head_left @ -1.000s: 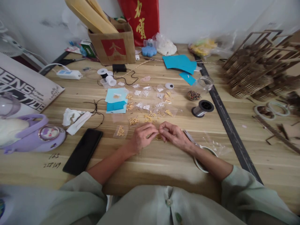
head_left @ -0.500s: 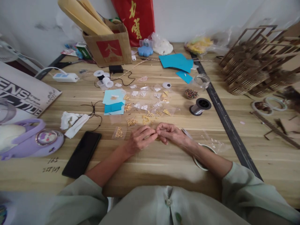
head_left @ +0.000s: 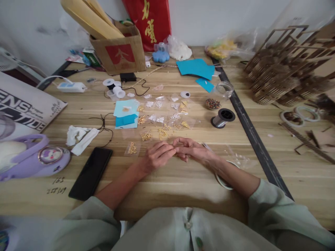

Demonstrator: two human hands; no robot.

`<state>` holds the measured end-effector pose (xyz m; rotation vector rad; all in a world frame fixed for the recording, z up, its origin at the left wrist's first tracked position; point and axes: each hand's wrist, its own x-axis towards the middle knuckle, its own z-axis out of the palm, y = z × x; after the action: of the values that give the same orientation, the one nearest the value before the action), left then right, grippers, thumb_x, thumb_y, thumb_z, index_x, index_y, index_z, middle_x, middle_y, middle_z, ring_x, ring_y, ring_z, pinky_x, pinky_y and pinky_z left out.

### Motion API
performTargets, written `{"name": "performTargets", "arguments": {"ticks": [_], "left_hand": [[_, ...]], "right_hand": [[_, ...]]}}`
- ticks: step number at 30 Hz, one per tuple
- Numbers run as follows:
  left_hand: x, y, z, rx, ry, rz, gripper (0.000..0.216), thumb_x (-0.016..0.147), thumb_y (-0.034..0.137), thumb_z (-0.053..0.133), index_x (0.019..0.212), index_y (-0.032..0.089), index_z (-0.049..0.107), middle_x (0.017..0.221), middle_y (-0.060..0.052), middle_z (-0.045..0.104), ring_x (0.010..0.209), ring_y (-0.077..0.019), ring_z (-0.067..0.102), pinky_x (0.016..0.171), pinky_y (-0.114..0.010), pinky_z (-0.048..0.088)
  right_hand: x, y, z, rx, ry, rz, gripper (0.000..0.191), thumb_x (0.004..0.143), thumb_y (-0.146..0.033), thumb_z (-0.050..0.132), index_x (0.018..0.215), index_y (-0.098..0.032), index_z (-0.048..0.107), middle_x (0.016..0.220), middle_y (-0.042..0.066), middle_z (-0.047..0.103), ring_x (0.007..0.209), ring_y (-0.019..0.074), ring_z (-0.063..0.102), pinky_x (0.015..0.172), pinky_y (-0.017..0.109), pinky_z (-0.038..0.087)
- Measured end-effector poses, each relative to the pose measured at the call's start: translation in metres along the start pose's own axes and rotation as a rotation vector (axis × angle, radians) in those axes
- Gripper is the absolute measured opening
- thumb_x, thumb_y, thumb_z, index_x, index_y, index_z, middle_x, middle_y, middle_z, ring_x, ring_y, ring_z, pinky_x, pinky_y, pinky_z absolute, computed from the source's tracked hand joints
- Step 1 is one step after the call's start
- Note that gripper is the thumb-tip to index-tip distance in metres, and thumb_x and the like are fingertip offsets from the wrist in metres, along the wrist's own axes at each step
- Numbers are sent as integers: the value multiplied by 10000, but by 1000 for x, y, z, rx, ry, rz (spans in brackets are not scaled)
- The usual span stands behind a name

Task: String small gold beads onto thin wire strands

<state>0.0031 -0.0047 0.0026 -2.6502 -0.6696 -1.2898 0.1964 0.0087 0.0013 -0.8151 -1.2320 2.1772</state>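
Observation:
My left hand [head_left: 159, 155] and my right hand [head_left: 190, 149] meet fingertip to fingertip over the middle of the table. Both are closed in a pinch; whatever sits between the fingers is too small and hidden to name. Just beyond them lie small gold beads [head_left: 162, 134] in loose clusters. Another pile of gold beads [head_left: 132, 148] rests on a clear bag left of my left hand. Clear bags of silvery pieces [head_left: 160, 119] are spread farther back. Beneath my right forearm is a pale ring-shaped object [head_left: 224, 184], partly covered.
A wire spool [head_left: 223, 118] and a jar of dark beads [head_left: 213, 104] stand at the right. A black phone [head_left: 91, 173] and purple bag [head_left: 34, 158] lie left. Blue cards [head_left: 127, 120], a cardboard box [head_left: 119, 52] and brown wooden frames [head_left: 282, 75] sit farther out.
The view has shifted slightly. My hands stay together in nearly the same place, with the right fingers bent a little differently. The things on the table have not moved.

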Motion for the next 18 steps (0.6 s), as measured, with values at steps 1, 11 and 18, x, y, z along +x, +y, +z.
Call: {"name": "performTargets", "arguments": {"ticks": [1,11,18], "left_hand": [[0,0,0,-8,-1,-2,150,801,74,628,933,146,614,817,-48,698,766,-139,634,706,-264,528],[-1,3,5,-88,49,-108,131,795,93,650,913,147,632,801,-41,698,757,-127,649,703,-253,550],[-5,0,4,-22,52,-67,152,792,79,640,911,173,628,821,-29,705,763,-133,647,693,-257,523]], "right_hand": [[0,0,-1,15,-8,26,336,768,-361,715,951,-172,506,533,-87,465,445,56,418,429,178,291],[0,0,-5,79,-59,93,382,792,-364,702,1059,-175,504,622,-65,447,504,54,423,454,162,338],[-3,-1,1,146,-96,120,345,833,-366,646,1085,-185,496,635,-67,395,520,57,404,464,157,343]]}}
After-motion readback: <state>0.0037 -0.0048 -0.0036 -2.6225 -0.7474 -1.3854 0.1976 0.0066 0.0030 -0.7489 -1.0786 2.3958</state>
